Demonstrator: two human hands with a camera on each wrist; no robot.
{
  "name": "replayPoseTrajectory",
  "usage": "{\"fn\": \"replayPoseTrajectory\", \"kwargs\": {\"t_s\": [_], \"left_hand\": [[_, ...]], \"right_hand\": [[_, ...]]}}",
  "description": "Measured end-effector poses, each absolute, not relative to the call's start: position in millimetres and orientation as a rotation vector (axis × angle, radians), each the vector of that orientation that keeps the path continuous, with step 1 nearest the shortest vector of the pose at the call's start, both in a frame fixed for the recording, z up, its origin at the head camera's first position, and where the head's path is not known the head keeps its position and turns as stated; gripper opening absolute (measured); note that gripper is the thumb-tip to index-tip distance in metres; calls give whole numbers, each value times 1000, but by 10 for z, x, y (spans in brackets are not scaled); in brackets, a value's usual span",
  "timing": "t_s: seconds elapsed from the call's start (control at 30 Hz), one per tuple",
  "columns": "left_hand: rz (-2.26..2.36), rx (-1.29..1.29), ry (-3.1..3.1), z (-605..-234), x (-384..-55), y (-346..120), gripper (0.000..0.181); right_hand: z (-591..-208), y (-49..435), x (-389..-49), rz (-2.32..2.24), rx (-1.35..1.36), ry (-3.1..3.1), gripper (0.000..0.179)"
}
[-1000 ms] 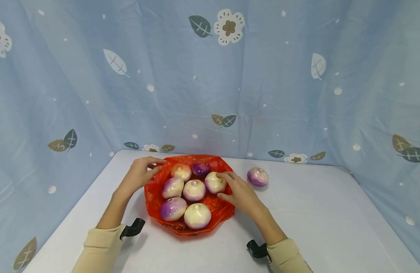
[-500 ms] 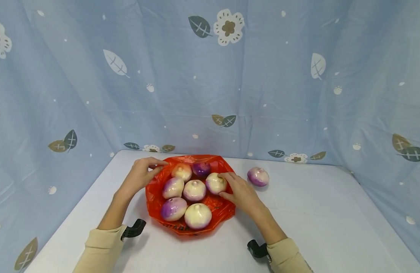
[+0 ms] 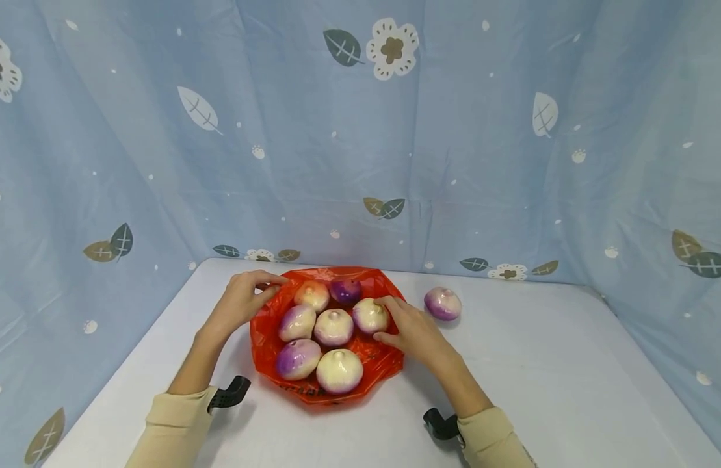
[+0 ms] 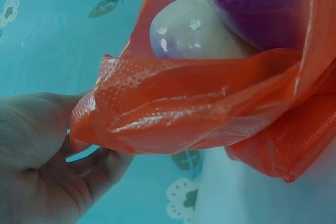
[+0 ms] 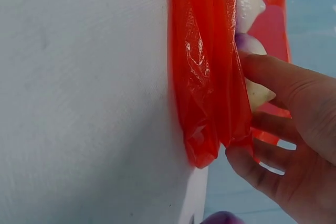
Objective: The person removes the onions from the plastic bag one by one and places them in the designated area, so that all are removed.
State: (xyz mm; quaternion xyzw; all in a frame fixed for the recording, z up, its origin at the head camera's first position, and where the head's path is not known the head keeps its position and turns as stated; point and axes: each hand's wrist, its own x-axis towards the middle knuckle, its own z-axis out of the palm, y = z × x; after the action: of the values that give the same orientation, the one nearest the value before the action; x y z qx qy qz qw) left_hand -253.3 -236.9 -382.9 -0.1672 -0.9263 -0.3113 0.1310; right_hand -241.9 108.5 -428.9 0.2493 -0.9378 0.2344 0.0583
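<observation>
A red plastic bag (image 3: 389, 364) lies spread open on the table with several glossy white-and-purple onions (image 3: 333, 327) in it. At its far left edge my left hand (image 3: 243, 299) pinches the rim; in the left wrist view the fingertips of that left hand (image 4: 42, 156) are partly hidden by the bag (image 4: 173, 124). On the bag's right side, my right hand (image 3: 415, 328) holds a pale onion (image 3: 368, 316) between thumb and fingers. In the right wrist view, the thumb and a finger of the right hand (image 5: 310, 135) reach inside the bag's edge, while other fingers touch its outside.
One loose onion (image 3: 443, 303) rests on the white table (image 3: 530, 370), outside the bag, just beyond my right hand. A blue patterned curtain (image 3: 477, 130) hangs behind the table and along its sides.
Almost nothing differs. Both hands, the bag and the onions keep their places, apart from a very slight shift of the left hand and bag to the right since the oldest frame.
</observation>
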Motion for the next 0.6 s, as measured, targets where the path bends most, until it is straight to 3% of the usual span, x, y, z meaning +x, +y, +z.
{"fn": "replayPoseTrajectory", "kwargs": {"t_s": [0.6], "left_hand": [[-894,-489,-2694,-3803,-2539,-2380,22]], "right_hand": [[-4274,1073,-2448,670,818,-2833,63]]}}
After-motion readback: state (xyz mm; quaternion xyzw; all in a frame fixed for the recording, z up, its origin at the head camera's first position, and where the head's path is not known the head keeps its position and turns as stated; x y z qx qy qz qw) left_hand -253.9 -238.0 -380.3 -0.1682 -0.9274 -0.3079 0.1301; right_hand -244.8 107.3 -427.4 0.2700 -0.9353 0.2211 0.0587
